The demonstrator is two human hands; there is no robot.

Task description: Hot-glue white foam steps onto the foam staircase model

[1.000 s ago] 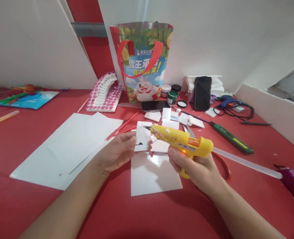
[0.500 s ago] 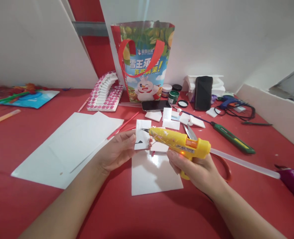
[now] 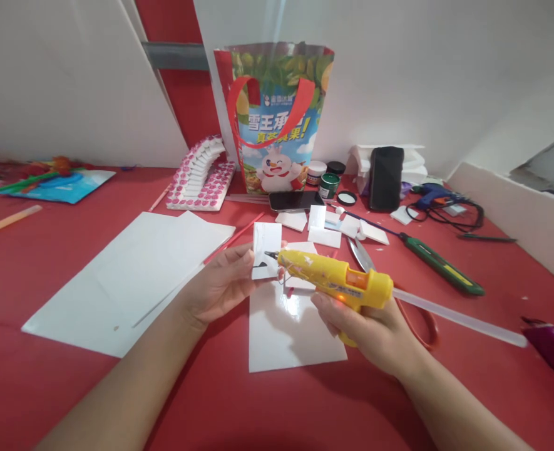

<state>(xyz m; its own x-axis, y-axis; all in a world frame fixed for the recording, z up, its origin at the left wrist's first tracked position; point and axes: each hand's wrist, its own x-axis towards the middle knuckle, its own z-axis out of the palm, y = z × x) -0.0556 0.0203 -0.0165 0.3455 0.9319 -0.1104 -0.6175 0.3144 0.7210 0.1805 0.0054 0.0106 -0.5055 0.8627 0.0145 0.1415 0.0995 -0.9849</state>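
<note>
Between thumb and fingers, my left hand [image 3: 227, 279] holds a small white board piece [image 3: 268, 241] upright by its left edge. A thin line of glue runs on its face, with a dark shadow low down. My right hand [image 3: 370, 326] is wrapped round the handle of a yellow glue gun [image 3: 323, 269], whose small light glows orange. The gun's nozzle points left and is at the face of the piece. A clear glue stick [image 3: 459, 316] sticks out of its back. Below lies a white square board [image 3: 290, 338] on the red table [image 3: 267, 413].
Large white sheets [image 3: 131, 275] lie at left. Behind stand a printed bag [image 3: 277, 119], a pink-dotted model [image 3: 201, 178] and a phone [image 3: 385, 178]. Small white pieces [image 3: 323, 237], scissors [image 3: 361, 254] and a green cutter [image 3: 443, 264] lie right of centre; something purple [image 3: 551, 351] is far right.
The glue gun's nozzle has moved slightly down along the white piece. The piece has turned slightly in my left hand. The whole view has shifted a little.
</note>
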